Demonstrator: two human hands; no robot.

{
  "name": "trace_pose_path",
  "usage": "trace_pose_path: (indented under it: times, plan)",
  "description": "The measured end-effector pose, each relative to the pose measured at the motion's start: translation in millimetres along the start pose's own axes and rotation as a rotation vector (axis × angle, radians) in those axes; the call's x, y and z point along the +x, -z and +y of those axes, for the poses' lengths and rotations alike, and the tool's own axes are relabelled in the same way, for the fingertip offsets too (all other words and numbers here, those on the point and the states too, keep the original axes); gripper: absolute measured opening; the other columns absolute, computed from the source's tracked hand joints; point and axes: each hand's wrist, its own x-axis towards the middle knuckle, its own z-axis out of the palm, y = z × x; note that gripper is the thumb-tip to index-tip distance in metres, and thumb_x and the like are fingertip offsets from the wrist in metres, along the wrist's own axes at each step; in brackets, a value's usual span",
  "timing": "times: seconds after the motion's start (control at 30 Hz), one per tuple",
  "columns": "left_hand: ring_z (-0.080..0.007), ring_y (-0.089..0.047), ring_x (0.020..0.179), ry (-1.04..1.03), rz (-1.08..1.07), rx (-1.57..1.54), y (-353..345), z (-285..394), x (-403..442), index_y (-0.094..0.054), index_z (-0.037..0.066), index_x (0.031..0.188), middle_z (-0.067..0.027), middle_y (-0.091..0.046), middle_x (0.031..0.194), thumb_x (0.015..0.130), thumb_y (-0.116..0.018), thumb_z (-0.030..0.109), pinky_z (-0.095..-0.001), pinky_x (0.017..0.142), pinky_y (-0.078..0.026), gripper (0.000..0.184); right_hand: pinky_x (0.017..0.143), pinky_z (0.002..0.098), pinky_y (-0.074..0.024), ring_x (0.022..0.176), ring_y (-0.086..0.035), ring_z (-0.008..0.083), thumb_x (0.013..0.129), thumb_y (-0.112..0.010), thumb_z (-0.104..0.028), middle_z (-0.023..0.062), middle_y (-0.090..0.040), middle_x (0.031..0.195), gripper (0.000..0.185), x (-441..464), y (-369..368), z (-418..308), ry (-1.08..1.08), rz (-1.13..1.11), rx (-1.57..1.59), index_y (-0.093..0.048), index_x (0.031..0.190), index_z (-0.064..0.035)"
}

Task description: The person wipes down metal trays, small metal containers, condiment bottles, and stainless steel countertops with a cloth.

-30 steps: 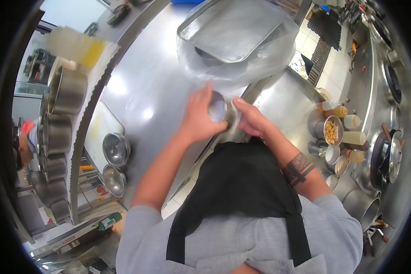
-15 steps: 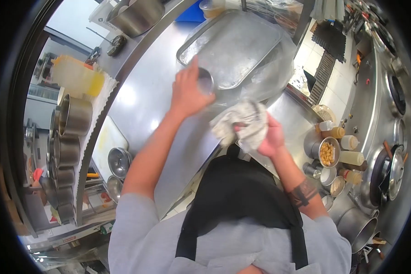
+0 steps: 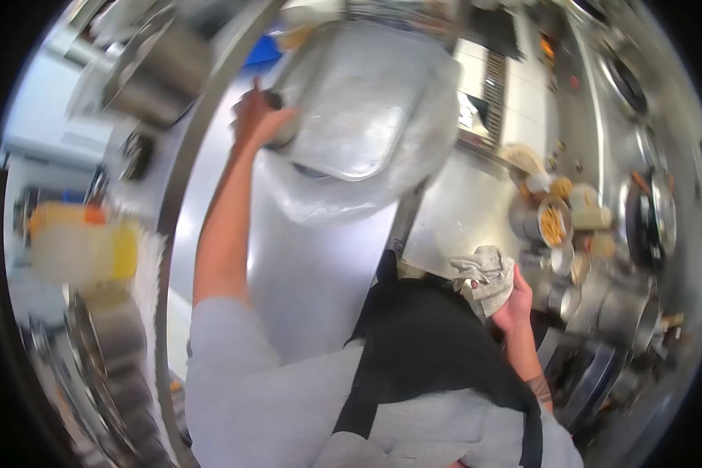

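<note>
Out at the far left part of the steel counter, my left hand [image 3: 256,121] is closed around a small round metal cup [image 3: 282,134], blurred by motion, beside the left edge of a metal tray [image 3: 359,101]. The tray lies on clear plastic wrap [image 3: 320,199]. Low on the right, my right hand [image 3: 515,304] grips a crumpled whitish cloth [image 3: 487,281] with grey marks, held in front of the side counter [image 3: 448,218].
A large pot [image 3: 160,74] stands on the upper left shelf, with a yellow-bottomed plastic container [image 3: 86,249] and several metal pots below. At right are a pot of yellow food pieces [image 3: 552,226], squeeze bottles [image 3: 593,217] and pans [image 3: 639,222] along the stove.
My left hand has moved away to the left with the cup, past the tray's side. The right hand, still holding the cloth, has dropped down and right. The camera view has turned.
</note>
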Motion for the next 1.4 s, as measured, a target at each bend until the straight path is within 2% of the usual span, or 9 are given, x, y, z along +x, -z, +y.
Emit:
trace_pose_path:
  times: [0.1, 0.13, 0.27, 0.47, 0.7, 0.8, 0.97, 1.27, 1.4]
  plan:
    - [-0.0459, -0.058, 0.125, -0.043, -0.235, -0.14, -12, -16, 16, -0.059, -0.006, 0.134, -0.0281, -0.062, 0.133, 0.074, -0.086, 0.049, -0.0542, 0.106, -0.046, 0.086, 0.103, 0.0541, -0.0518, 0.123, -0.061, 0.0398, 0.112, -0.035, -0.044, 0.0203, -0.057, 0.146, 0.058, -27, 42, -5, 0.056, -0.024, 0.007, -0.044, 0.153, -0.004]
    - [-0.0464, -0.061, 0.119, -0.131, -0.038, 0.072, -69, -75, 55, -0.06, -0.005, 0.133, -0.0283, -0.065, 0.129, 0.075, -0.085, 0.054, -0.0548, 0.105, -0.047, 0.086, 0.102, 0.0524, -0.0522, 0.121, -0.063, 0.0387, 0.112, -0.035, -0.044, 0.02, -0.059, 0.143, 0.059, -32, 55, -7, 0.083, -0.001, 0.042, -0.045, 0.152, -0.0019]
    - [-0.0455, -0.047, 0.141, -0.159, -0.044, 0.086, -30, -24, 35, -0.027, -0.002, 0.162, -0.0327, -0.05, 0.15, 0.078, -0.078, 0.065, -0.0502, 0.118, -0.038, 0.119, 0.101, 0.0498, -0.0534, 0.118, -0.066, 0.0358, 0.111, -0.041, -0.047, 0.0189, -0.065, 0.134, 0.059, -71, 106, -29, 0.267, 0.084, 0.052, -0.052, 0.144, 0.0002]
    - [-0.0417, -0.034, 0.152, -0.281, 0.22, 0.164, 4, 24, -3, -0.035, -0.004, 0.159, -0.0287, -0.039, 0.161, 0.092, -0.069, 0.06, -0.0448, 0.125, -0.027, 0.099, 0.094, 0.0485, -0.0564, 0.108, -0.069, 0.0343, 0.108, -0.046, -0.05, 0.0176, -0.07, 0.12, 0.056, -77, 225, -69, 0.365, 0.238, 0.112, -0.06, 0.131, -0.0004]
    - [-0.0392, -0.041, 0.148, -0.411, -0.205, -0.072, 11, 164, -148, -0.038, 0.008, 0.161, -0.0233, -0.04, 0.162, 0.095, -0.074, 0.027, -0.0437, 0.12, -0.036, 0.078, 0.066, 0.0446, -0.0542, 0.093, -0.069, 0.0318, 0.107, -0.048, -0.051, 0.0152, -0.069, 0.11, 0.051, -45, 354, -130, 0.398, 0.465, 0.306, -0.062, 0.121, -0.0044]
    - [-0.0375, -0.045, 0.146, -0.705, -0.507, 0.008, 13, 227, -226, -0.041, 0.012, 0.159, -0.019, -0.041, 0.163, 0.093, -0.076, 0.019, -0.0426, 0.118, -0.04, 0.076, 0.061, 0.0464, -0.0556, 0.085, -0.07, 0.0315, 0.105, -0.054, -0.034, 0.0159, -0.07, 0.104, 0.035, -31, 372, -144, 0.319, 0.594, 0.324, -0.063, 0.116, -0.0021]
    - [-0.0362, -0.049, 0.144, -0.665, -0.675, 0.007, 20, 295, -331, -0.046, 0.012, 0.156, -0.0149, -0.045, 0.161, 0.092, -0.076, 0.018, -0.0426, 0.116, -0.043, 0.071, 0.066, 0.0497, -0.0599, 0.08, -0.073, 0.0334, 0.096, -0.056, -0.013, 0.0181, -0.071, 0.096, 0.023, -58, 324, -148, 0.383, 0.786, 0.222, -0.065, 0.105, 0.0065]
    - [-0.0397, -0.045, 0.144, -0.807, -0.673, -0.172, -12, 286, -416, -0.041, 0.004, 0.156, -0.022, -0.049, 0.154, 0.085, -0.082, 0.022, -0.045, 0.118, -0.04, 0.085, 0.068, 0.041, -0.0518, 0.071, -0.069, 0.0261, 0.084, -0.068, -0.024, 0.0191, -0.073, 0.08, 0.038, -82, 237, -66, 0.224, 0.541, -0.867, -0.071, 0.087, 0.0133]
    - [-0.0433, -0.035, 0.149, -0.833, -0.604, -0.21, -19, 261, -448, -0.035, 0.006, 0.16, -0.0233, -0.031, 0.164, 0.07, -0.091, 0.026, -0.0481, 0.122, -0.035, 0.108, 0.082, 0.0486, -0.0551, 0.086, -0.072, 0.0437, 0.084, -0.064, -0.036, 0.0321, -0.072, 0.091, 0.044, -56, 151, -18, 0.123, 0.183, -1.468, -0.075, 0.087, 0.0074]
